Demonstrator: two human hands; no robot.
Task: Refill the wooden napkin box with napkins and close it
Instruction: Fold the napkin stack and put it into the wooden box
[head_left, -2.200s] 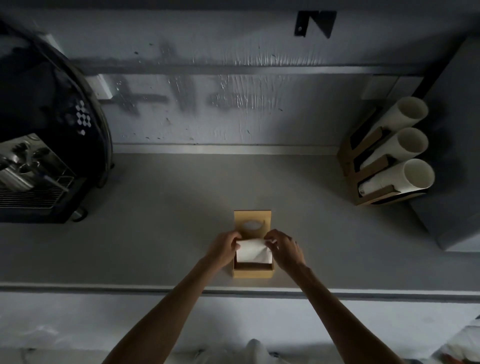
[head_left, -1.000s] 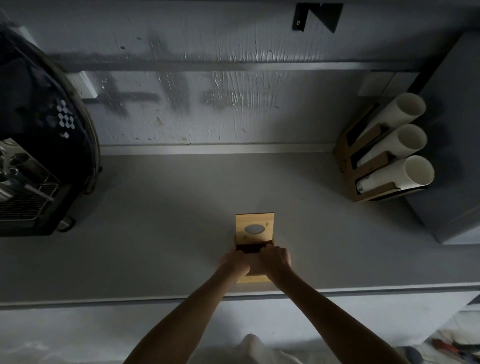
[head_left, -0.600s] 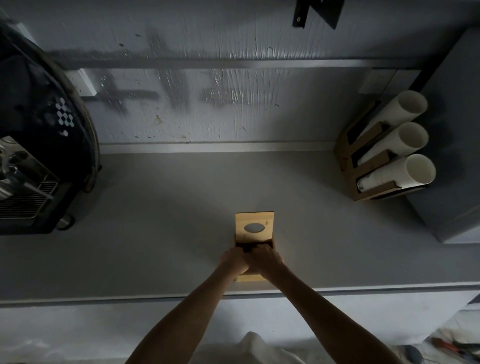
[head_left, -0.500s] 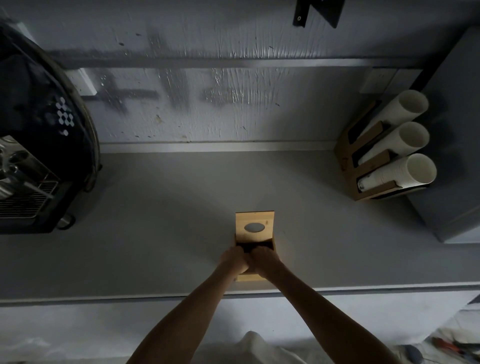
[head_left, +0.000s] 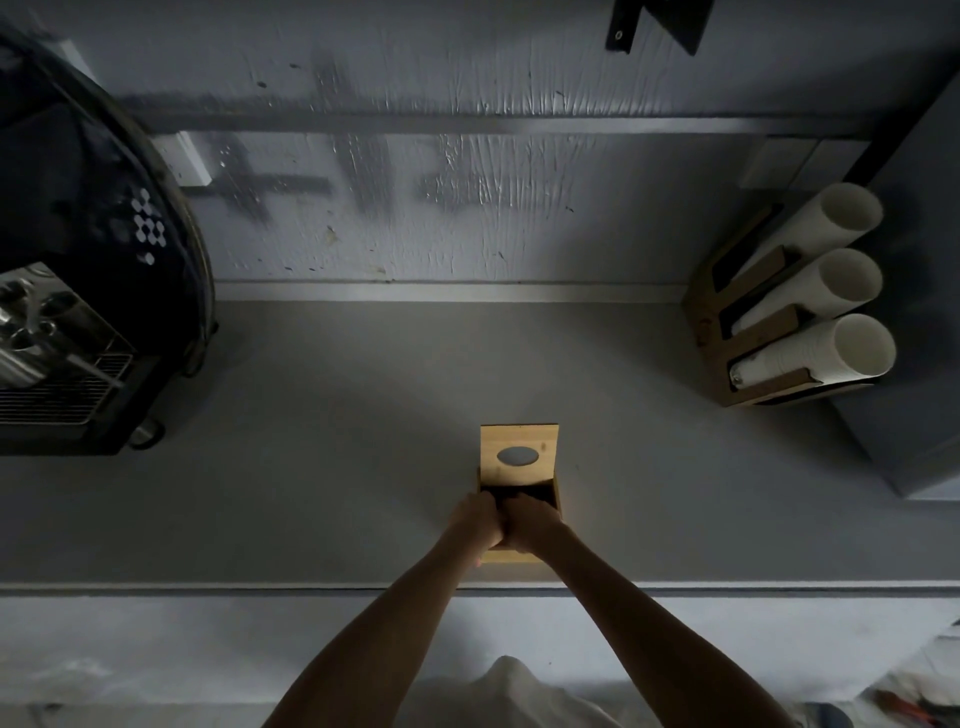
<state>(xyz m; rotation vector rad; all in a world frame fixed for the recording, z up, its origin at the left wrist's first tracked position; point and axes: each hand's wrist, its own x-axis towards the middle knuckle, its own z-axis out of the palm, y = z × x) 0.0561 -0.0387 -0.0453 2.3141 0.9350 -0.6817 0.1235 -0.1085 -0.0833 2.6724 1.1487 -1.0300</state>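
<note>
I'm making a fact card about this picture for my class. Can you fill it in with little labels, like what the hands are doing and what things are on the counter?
place: a grey counter against a wall
main thing: wooden napkin box
lid: lid with an oval hole, slid back, box still open
left hand: left hand pressing down into the box
right hand: right hand pressing down beside it, touching the left
napkins: hidden under the hands
on the left: coffee machine
on the right: wooden holder with three stacks of white cups

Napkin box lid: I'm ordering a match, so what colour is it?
Light yellowish wood, lid with a grey-looking oval hole; head view.
</note>
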